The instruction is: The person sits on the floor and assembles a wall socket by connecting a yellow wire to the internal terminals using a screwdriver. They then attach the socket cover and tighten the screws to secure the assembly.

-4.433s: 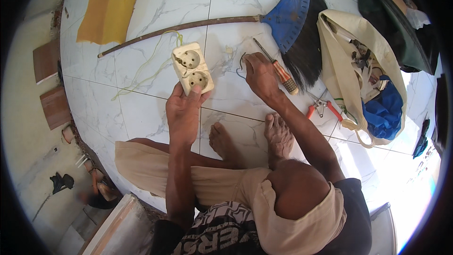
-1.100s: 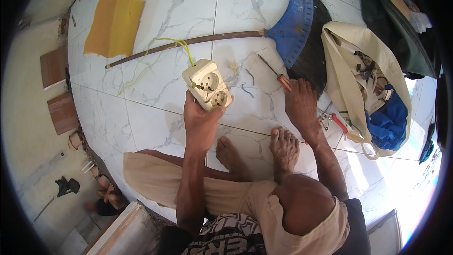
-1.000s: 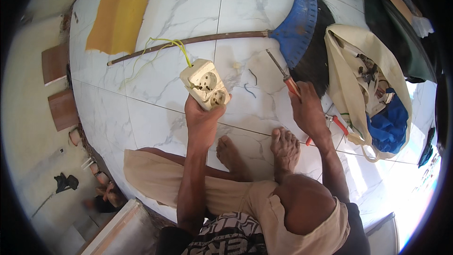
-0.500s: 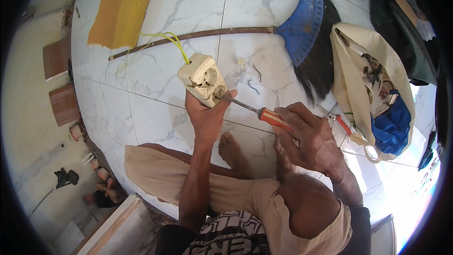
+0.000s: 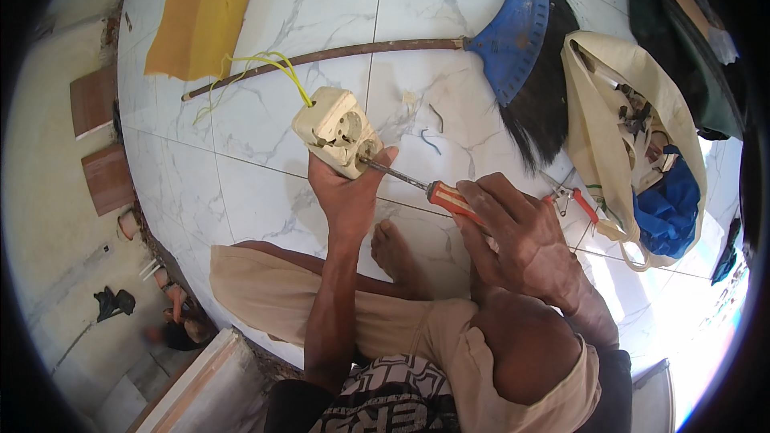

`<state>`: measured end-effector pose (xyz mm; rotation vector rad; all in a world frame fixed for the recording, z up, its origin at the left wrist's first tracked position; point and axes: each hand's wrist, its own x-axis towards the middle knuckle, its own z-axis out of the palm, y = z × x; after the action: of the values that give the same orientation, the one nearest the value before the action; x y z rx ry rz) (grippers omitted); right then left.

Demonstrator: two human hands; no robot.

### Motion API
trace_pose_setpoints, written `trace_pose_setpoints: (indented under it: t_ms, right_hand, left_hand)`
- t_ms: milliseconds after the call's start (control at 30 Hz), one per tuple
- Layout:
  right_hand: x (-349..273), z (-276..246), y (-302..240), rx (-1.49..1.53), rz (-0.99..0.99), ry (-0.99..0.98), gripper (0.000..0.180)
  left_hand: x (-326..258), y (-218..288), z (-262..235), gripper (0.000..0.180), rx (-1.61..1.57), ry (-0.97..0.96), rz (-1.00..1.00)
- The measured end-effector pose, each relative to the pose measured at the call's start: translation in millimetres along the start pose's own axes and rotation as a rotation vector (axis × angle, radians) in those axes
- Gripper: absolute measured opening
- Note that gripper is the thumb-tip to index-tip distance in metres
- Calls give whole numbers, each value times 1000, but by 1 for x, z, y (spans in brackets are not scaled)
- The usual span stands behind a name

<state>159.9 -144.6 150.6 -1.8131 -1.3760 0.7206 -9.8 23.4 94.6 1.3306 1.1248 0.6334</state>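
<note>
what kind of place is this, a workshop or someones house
Probably a home floor, not a workshop: white marble-patterned floor tiles, a blue-headed broom lying on them, and a cream cloth tool bag beside the seated, barefoot person.

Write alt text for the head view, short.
Seated on a white marble-tile floor, a person holds a cream double socket in the left hand and drives an orange-handled screwdriver into it with the right hand. A blue broom, yellow cloth and beige bag lie around.
</note>
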Motion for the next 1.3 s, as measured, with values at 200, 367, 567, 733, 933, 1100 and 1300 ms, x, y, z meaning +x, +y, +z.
trace_pose_setpoints:
  t_ms: [200, 367, 567, 733, 933, 1100, 1300]
  right_hand:
    - [0, 0, -1, -31, -6, -6, 35]
    - [1, -1, -2, -64, -15, -17, 35]
    - [0, 5, 1, -210, -117, 51, 35]
    - [-1, 5, 7, -395, -247, 50, 44]
    - [4, -4, 0, -455, -312, 58, 44]
    - [4, -5, 2, -479, -353, 72, 44]
    - [5, -5, 6, -525, -417, 137, 46]
  left_hand:
    - [-1, -1, -1, 49, 35, 4, 13]
    - [-1, 2, 0, 54, 45, 6, 0]
    - [-1, 2, 1, 55, 37, 5, 3]
    - [-1, 4, 1, 55, 72, 15, -4]
    - [0, 1, -1, 53, 79, 14, 13]
    - [-1, 2, 0, 53, 69, 33, 14]
    - [-1, 3, 1, 54, 48, 21, 6]
